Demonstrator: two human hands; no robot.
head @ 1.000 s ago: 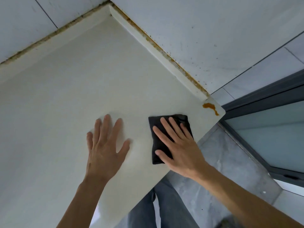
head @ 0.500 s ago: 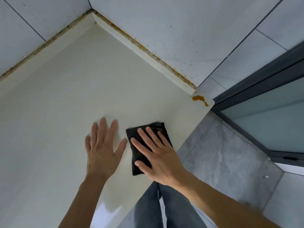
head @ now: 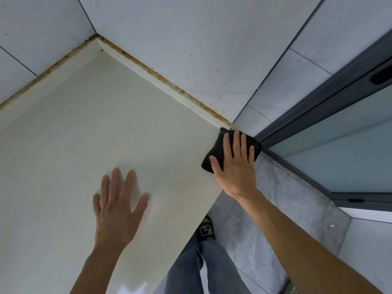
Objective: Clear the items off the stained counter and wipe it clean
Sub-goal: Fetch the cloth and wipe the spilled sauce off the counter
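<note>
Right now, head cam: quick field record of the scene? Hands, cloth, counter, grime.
left hand: flat on the counter, fingers spread, holding nothing
right hand: straight fingers pressing the black cloth
black cloth: folded, on the counter's far right corner by the wall
counter: cream, no loose items in view
grime: brown line along the seam between backsplash and tiled wall
orange stain: not visible, corner covered by cloth

We are seeing a cream counter [head: 110,128] lying bare across its middle, giving hands open passage. Tiled walls [head: 191,39] are closing off two sides. Our left hand [head: 116,211] and the dark cloth [head: 214,153] are occupying the near edge and corner.
</note>
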